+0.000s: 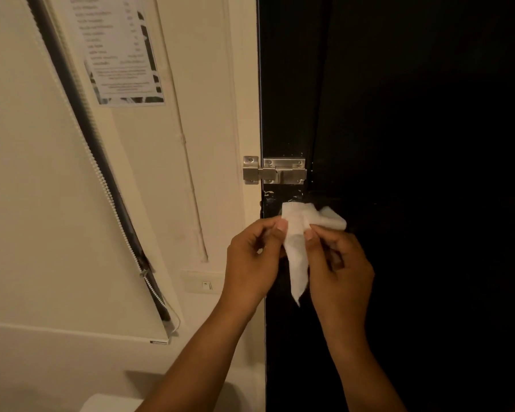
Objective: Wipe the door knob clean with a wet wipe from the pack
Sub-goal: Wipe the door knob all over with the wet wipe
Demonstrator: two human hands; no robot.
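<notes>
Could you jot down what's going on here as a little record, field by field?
left hand: left hand pinches the wet wipe at its left edge
right hand: right hand pinches the same wipe at its right edge
wipe: white, crumpled at the top, hanging to a point below, held in front of the door
door: black door, with a metal latch above the hands
door knob: not visible, perhaps hidden behind the wipe and hands
wall: cream wall with a printed notice and a light switch
</notes>
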